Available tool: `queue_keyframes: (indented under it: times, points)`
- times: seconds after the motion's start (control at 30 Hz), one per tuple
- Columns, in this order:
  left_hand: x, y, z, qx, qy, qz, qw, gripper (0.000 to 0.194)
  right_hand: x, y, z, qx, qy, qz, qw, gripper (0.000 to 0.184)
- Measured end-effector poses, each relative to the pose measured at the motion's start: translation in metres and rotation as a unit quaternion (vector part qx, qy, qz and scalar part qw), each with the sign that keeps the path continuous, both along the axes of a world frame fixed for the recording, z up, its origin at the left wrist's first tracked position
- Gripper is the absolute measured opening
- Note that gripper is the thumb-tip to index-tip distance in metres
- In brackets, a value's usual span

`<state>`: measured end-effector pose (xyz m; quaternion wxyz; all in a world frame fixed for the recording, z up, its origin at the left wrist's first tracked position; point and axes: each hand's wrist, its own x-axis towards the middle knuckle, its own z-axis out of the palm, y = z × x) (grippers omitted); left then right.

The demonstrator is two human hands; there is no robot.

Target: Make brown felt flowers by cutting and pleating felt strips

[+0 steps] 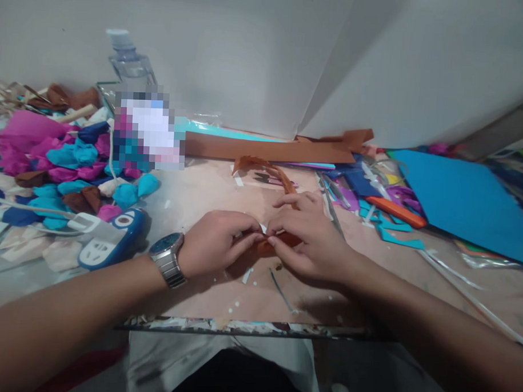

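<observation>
Over the middle of the table, the fingertips of both my hands meet on a small orange-brown piece of thin paper or cloth (266,249). My left hand (221,240), with a metal watch (168,253) on the wrist, pinches its left end between thumb and finger. From the other side my right hand (309,240) pinches it too, thumb low and fingers curled over, hiding part of it. A crinkled brown strip (271,164) arches behind my right hand; whether it joins the held piece I cannot tell. Small scissors with a pink handle (273,179) lie behind that strip.
Colourful wrapped bundles (74,166) pile up at left, with a blue power strip (114,239) and a bottle (131,65). Flat brown card (267,149) lies along the wall. At right are a blue sheet (467,200), an orange cutter (396,211) and teal scraps (399,238).
</observation>
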<state>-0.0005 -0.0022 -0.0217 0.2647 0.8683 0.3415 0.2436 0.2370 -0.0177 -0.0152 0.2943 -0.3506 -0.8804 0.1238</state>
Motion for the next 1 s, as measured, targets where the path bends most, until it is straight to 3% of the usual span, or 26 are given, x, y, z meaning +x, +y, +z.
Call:
queue_keyframes:
  times: [0.73, 1.0]
  points:
    - [0.0024, -0.0029, 0.0025, -0.103, -0.016, 0.026, 0.994, 0.022, -0.0015, 0.0002, 0.0007, 0.087, -0.050, -0.028, 0.995, 0.011]
    - [0.0046, -0.0020, 0.0031, -0.134, -0.037, 0.032, 0.990, 0.023, -0.0031, -0.0005, 0.0010, 0.075, -0.023, -0.023, 0.997, 0.007]
